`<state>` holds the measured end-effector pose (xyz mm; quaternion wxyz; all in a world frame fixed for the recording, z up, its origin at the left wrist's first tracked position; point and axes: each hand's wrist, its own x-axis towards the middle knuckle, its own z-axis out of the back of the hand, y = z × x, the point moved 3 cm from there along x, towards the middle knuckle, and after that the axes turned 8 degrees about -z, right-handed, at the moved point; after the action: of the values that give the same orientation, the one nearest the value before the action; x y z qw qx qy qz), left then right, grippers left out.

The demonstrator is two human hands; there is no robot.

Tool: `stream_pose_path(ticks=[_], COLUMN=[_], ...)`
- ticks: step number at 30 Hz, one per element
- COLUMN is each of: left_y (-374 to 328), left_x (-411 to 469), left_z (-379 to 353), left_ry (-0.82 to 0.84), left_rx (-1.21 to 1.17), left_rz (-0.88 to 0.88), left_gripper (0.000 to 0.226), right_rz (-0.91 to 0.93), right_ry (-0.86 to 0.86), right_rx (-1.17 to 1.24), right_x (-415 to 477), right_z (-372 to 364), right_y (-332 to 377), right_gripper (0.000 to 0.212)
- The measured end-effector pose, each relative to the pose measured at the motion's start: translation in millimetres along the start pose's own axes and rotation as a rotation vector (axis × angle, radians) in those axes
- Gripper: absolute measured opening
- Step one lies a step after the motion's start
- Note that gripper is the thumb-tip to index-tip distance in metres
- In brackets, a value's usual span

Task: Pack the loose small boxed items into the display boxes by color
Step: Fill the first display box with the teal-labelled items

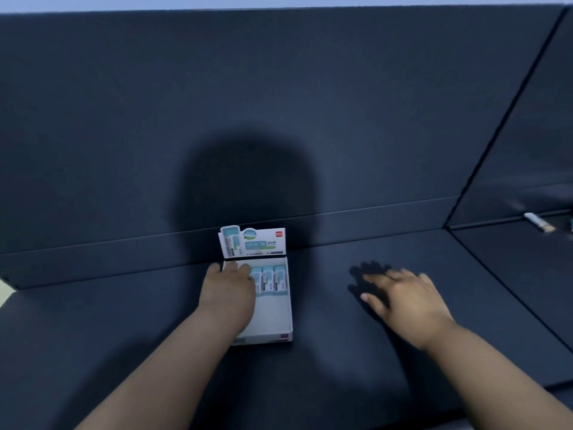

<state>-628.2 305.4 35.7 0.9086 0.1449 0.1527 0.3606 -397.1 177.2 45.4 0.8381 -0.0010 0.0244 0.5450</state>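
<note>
A white display box (pixel 280 321) lies open on the dark table, its printed teal-and-white lid (pixel 252 242) standing upright at the back. Several small teal-and-white boxed items (pixel 269 280) sit in a row in the box's far end. My left hand (pixel 228 285) reaches into the box's far left corner, fingers curled down over the leftmost item; what it holds is hidden under the hand. My right hand (pixel 403 297) lies flat on the table to the right of the box, fingers spread, holding nothing.
A dark padded wall (pixel 279 119) rises behind the table. At the far right, on a neighbouring surface, lies a small white-and-tan object (pixel 539 221). The table's front edge runs near the bottom right.
</note>
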Motion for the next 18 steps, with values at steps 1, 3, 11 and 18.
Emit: stream_pose_path(ticks=[1,3,11,18], left_y=[0.5,-1.5,-132.0,-293.8], left_x=[-0.7,-3.5,34.4,75.4], left_z=[-2.3,2.2,112.9,177.9], left_ry=[0.026,0.045,-0.402,-0.325], left_rx=[0.005,0.002,-0.118,-0.19], left_rz=[0.015,0.072,-0.055,-0.253], left_gripper=[0.042,0.042,0.036,0.046], right_rz=[-0.007,-0.021,-0.092,-0.132], right_ry=[0.003,-0.002,-0.029,-0.002], right_rx=[0.003,0.007,-0.02,-0.044], right_x=[-3.1,-9.0,-31.0,-71.6], right_z=[-1.1,0.5,21.2,32.6], right_y=[-10.3,-35.3,-157.2,-266.6], right_gripper=[0.049,0.049,0.056,0.059])
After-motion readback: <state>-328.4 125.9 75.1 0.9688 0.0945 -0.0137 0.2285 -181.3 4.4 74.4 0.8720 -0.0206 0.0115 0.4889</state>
